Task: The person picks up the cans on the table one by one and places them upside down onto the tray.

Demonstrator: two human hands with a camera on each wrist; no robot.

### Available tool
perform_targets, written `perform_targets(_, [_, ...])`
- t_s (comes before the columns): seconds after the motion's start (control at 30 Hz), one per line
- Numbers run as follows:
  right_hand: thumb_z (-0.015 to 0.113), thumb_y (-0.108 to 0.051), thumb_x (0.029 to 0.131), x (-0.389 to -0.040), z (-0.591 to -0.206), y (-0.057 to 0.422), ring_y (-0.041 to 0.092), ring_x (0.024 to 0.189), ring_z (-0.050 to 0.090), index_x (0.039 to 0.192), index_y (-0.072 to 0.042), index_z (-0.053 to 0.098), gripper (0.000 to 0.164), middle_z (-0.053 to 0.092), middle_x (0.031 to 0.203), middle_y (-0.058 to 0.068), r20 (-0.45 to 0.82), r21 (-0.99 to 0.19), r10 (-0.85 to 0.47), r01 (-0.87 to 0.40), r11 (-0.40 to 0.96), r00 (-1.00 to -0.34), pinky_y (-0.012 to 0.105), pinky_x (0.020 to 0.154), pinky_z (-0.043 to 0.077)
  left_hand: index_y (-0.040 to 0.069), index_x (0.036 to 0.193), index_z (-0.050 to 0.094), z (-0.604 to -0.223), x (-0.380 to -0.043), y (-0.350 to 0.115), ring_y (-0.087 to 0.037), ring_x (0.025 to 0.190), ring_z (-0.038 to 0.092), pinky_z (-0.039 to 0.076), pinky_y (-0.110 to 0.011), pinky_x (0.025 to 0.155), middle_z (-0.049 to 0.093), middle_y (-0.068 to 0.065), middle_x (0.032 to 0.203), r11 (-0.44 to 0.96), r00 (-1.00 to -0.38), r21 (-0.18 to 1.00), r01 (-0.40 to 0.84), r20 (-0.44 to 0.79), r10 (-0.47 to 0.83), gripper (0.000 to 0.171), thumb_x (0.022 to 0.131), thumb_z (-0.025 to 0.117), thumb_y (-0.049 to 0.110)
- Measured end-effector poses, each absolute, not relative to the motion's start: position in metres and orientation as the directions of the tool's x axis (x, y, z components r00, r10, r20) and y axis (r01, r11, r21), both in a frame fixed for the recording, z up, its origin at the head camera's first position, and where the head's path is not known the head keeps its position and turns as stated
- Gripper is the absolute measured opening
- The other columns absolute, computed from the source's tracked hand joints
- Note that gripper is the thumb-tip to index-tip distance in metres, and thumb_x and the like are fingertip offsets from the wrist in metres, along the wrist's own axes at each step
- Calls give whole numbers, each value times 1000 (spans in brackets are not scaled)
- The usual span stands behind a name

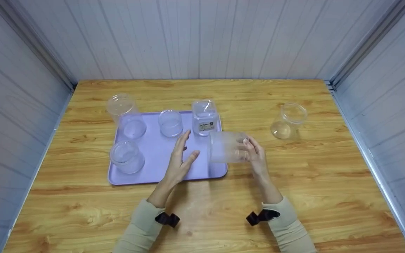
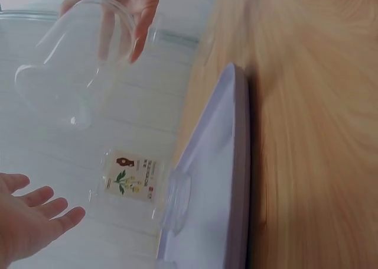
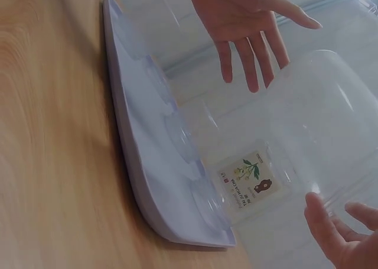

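My right hand (image 1: 257, 158) grips a clear plastic jar (image 1: 222, 147) near one end. This jar lies sideways in the air over the right side of the purple tray (image 1: 155, 165). To its left, my left hand (image 1: 177, 165) hovers over the tray with fingers extended and nothing in them. In the left wrist view the jar (image 2: 65, 68) tilts from the right hand's fingers, apart from the left hand (image 2: 35, 219). Just behind the held jar, a square clear jar (image 1: 205, 114) with a printed label stands at the tray's back right.
On the tray stand a short clear jar (image 1: 171, 123) at the back middle, a tall one (image 1: 127, 116) at the back left and another (image 1: 128, 158) at the front left. One more clear jar (image 1: 288, 121) stands on the wooden table (image 1: 329, 182) to the right. Panelled walls enclose three sides.
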State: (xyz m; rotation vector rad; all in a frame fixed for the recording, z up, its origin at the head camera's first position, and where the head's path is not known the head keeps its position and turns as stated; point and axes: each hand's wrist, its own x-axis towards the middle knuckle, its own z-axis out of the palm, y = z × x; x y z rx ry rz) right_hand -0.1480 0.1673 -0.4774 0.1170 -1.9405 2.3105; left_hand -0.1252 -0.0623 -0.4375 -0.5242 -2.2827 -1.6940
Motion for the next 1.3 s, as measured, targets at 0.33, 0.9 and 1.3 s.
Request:
perform_targets(0.33, [43,-20,89,-144,-473,158,30,88,58,126,8,42,46,55,106,20,62,-985,24,-65,-161,-998,36,62,52,-10,134,24,-439,-123,-48,-41,120,30,33,-55,89,29,-28,133,204,-888,871,448,405,219,70,77,61,6])
perform_targets(0.9, [48,-32,87,-141,-473,146,27,86,60,125,7,42,55,54,107,22,105,-982,-49,-95,-165,-993,36,61,52,-6,137,19,-436,-118,-42,-38,112,37,38,-47,86,34,-28,127,193,-907,896,401,358,221,79,76,66,8])
perform_targets(1.3, [43,-44,89,-156,-512,149,33,100,54,132,-2,40,60,49,120,22,87,-989,-152,-66,-135,-985,44,72,49,-8,134,28,-434,-117,-47,-38,103,41,41,-52,79,40,-29,116,215,-895,871,443,415,165,75,73,70,7])
